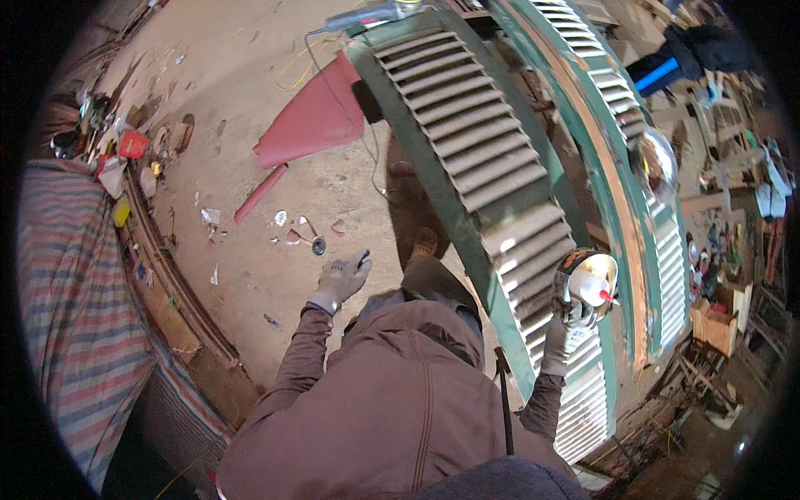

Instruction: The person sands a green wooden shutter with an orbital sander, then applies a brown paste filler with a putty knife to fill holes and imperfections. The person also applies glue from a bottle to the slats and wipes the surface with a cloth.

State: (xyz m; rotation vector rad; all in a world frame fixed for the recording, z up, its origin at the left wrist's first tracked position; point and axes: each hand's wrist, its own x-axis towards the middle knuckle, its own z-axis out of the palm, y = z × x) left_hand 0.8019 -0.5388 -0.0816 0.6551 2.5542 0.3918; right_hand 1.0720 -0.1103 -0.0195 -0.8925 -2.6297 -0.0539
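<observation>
My right hand (573,327), in a pale work glove, grips an open round tin (575,260) with a dark, orange-marked side. Inside the tin lies a white bottle (588,288) with a red nozzle. The tin is held above a green shutter panel (467,218) with pale slats. To the left, away from the panel, my left hand (340,282) hangs over the floor in a dotted grey glove. Its fingers look curled, and a small dark piece shows at their tips; its kind is unclear.
A second green shutter (596,137) with a brown strip stands beyond the first. A clear rounded object (655,165) sits by it. Red sheet material (312,125) and a corded power tool (367,17) lie ahead. Striped fabric (79,308) covers something at left; scattered scraps dot the floor.
</observation>
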